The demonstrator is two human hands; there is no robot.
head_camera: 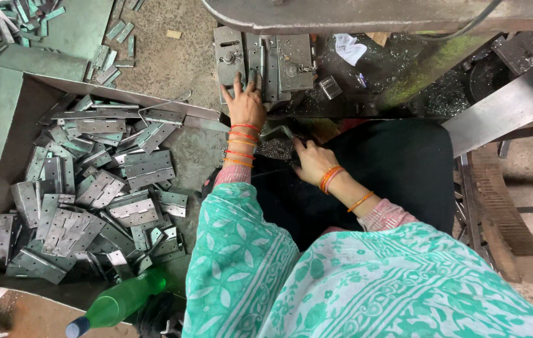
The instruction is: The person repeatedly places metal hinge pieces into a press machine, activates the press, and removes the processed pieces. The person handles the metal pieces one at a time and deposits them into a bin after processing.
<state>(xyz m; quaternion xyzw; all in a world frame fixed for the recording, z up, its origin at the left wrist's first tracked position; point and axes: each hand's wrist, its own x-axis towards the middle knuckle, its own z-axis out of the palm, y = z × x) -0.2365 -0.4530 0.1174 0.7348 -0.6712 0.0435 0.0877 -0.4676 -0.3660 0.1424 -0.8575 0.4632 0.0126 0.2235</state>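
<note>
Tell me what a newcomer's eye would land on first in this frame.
The big heap of grey metal hinges in the tray at the left stands out first. At top centre the left hand reaches onto the press fixture, while the right hand rests lower, by a small hinge. A green bottle lies at bottom left.

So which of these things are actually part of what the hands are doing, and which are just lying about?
In use:
- left hand resting on the metal press plates
- right hand by a metal piece at the black cloth's edge
- pile of metal hinges in the tray alongside

Lying about:
- green bottle
- white rag
- loose hinges on the floor
</note>
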